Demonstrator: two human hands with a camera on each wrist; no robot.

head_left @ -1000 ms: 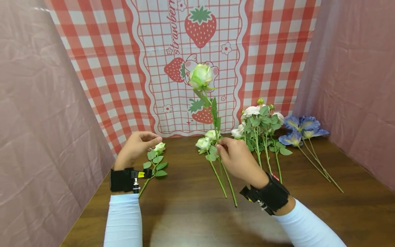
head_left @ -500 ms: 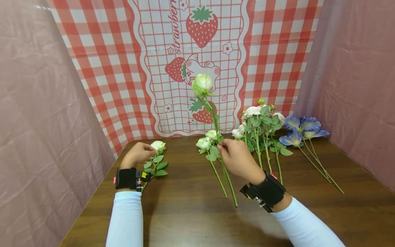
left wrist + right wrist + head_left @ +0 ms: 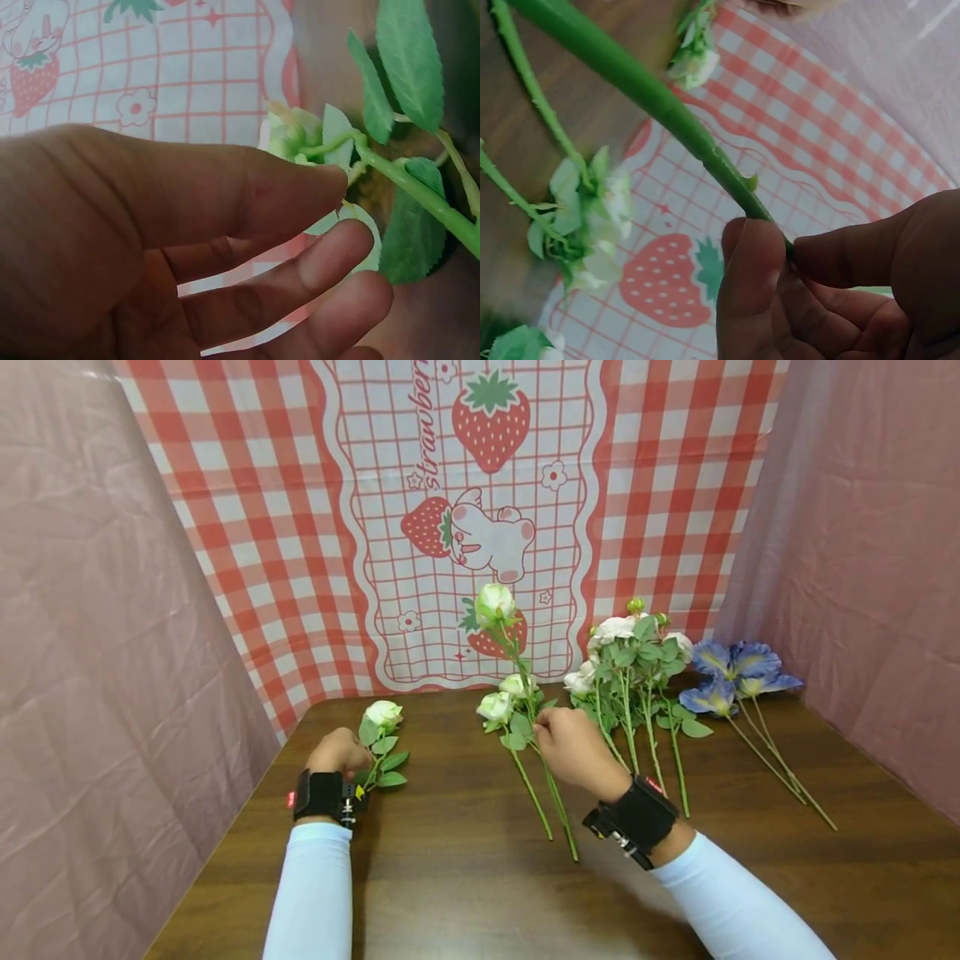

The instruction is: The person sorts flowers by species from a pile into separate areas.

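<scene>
My right hand point(image 3: 576, 745) pinches the green stem of a white-green rose point(image 3: 495, 606), which stands up with its bloom above the table. In the right wrist view, thumb and fingertips meet on that stem point(image 3: 656, 101). On the left lies another white-green rose point(image 3: 385, 714) with several leaves. My left hand point(image 3: 339, 752) is low beside its leaves and stem. From the left wrist, the thumb lies apart from the lower fingers, close to the stem point(image 3: 420, 187); the index fingertip is hidden behind the thumb. Two more such roses point(image 3: 495, 707) lie under the raised one.
Pale pink-white flowers point(image 3: 617, 628) with leafy stems lie at the back right, and blue irises point(image 3: 735, 668) lie right of them. Beneath is the brown wooden table point(image 3: 450, 877). A strawberry-print checked cloth point(image 3: 660, 485) hangs behind, with pink curtains point(image 3: 870, 568) at the sides.
My left hand has moved down from above the left rose's bloom to beside its leaves. The rose in my right hand has sunk lower, while that hand has shifted slightly down.
</scene>
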